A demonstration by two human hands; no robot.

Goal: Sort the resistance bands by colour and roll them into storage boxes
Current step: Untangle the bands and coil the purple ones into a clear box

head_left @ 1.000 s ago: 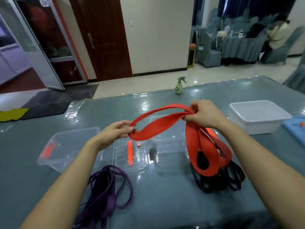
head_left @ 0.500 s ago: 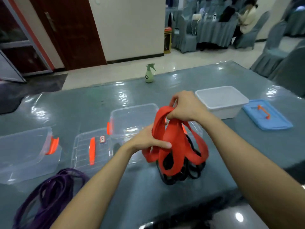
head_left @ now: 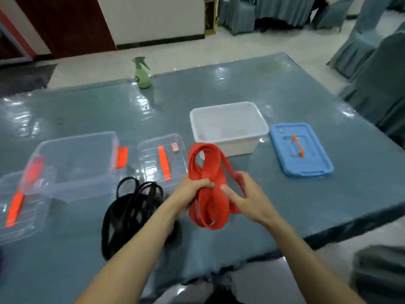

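Left hand [head_left: 192,189] and right hand [head_left: 247,198] are both gripping the flat, looped red rubber resistance band [head_left: 208,178]. Tangled black bands [head_left: 131,207] are lying at its 9 o'clock; the white plastic box [head_left: 229,126] is sitting at its 12 o'clock.

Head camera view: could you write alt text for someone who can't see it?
Two bare hands, left hand and right hand, gather a looped red band above a grey-blue table. Black bands lie left of it; a white box, clear boxes and a blue lid sit beyond.
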